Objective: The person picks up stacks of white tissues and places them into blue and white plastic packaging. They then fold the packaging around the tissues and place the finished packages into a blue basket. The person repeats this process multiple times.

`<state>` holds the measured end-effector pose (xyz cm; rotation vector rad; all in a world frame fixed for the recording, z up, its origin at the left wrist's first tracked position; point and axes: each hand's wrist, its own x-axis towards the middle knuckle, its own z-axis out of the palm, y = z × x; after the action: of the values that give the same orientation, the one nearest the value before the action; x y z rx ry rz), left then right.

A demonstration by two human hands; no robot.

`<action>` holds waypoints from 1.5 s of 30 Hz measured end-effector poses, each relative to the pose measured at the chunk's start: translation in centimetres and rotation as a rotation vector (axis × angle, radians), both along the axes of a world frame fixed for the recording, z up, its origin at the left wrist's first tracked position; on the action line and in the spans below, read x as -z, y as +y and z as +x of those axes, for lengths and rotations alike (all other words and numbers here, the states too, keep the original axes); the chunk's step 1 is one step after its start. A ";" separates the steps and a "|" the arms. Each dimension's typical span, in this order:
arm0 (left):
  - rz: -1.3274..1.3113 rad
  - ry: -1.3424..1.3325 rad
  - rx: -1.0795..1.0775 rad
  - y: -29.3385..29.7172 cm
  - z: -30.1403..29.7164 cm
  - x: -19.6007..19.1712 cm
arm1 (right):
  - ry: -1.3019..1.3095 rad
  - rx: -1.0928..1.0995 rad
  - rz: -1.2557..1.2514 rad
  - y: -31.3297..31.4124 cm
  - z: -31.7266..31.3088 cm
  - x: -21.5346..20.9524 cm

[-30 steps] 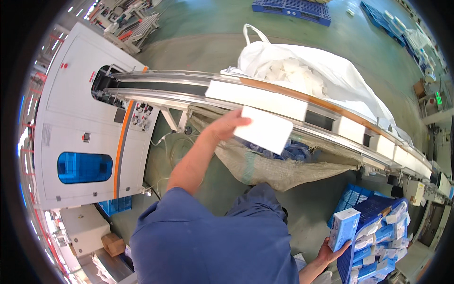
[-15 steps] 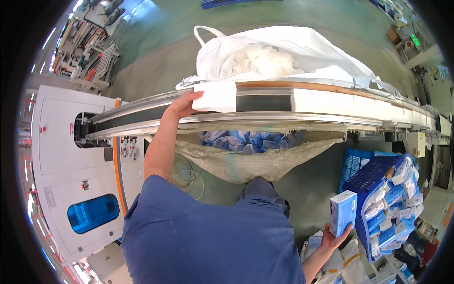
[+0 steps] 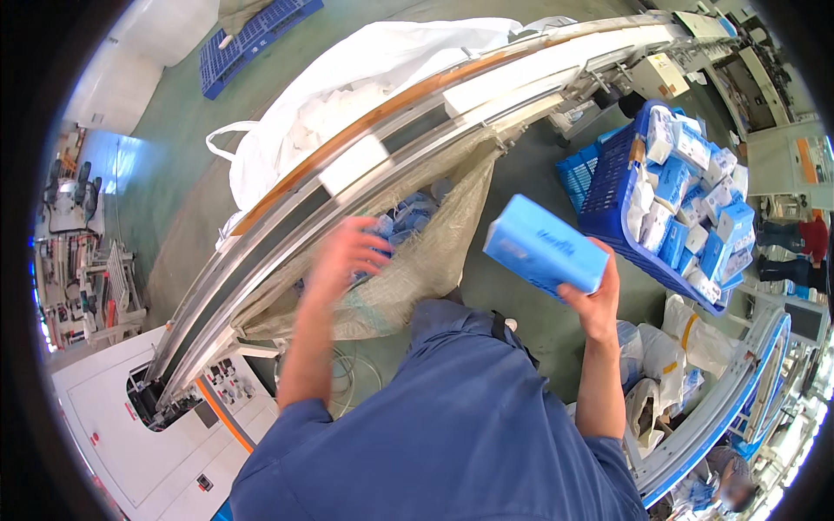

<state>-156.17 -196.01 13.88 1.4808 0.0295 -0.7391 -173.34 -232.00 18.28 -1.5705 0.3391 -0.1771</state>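
Observation:
A blue soft pack with printed sides, probably tissues (image 3: 543, 247), is held up in front of me on the right. My right hand (image 3: 598, 304) grips its near right end, the thumb lying along the side facing me. My left hand (image 3: 347, 256) is blurred by motion, with its fingers apart and nothing in them. It hovers over the woven sack (image 3: 417, 291), which hangs open below the conveyor and has crumpled blue and clear plastic wrappers (image 3: 413, 213) inside. Just beyond that hand, a white block of paper (image 3: 356, 165) lies on the conveyor belt (image 3: 415, 128).
A blue basket (image 3: 612, 187) heaped with blue and white packs (image 3: 686, 204) stands at the right. Behind the conveyor lies a big white bag (image 3: 347, 69) of paper scraps. A white machine (image 3: 130, 434) sits at lower left; white sacks (image 3: 669, 347) lie on the right.
My view has turned to the right. My left hand has let go of the white block and drawn back over the sack. My right hand has brought the pack from beside the basket toward the middle.

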 end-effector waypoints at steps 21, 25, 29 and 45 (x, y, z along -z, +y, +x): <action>-0.487 0.114 0.133 -21.8 -14.2 -3.4 | -0.195 0.008 0.075 -0.5 -11.4 -2.0; -0.471 0.129 0.102 -22.7 -14.9 -3.4 | -0.231 0.048 -0.007 -3.2 -13.8 -3.1; -0.586 0.164 0.058 -21.7 -13.5 -5.4 | -0.626 0.870 0.034 -10.2 -18.1 -9.7; -0.284 0.012 0.570 -24.1 -16.0 -4.3 | -0.017 0.176 0.205 -5.6 -16.0 -0.4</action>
<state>-172.15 -220.13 18.17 1.2143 -0.4874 -1.1567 -189.31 -237.64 18.64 -1.3363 0.4676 -0.2834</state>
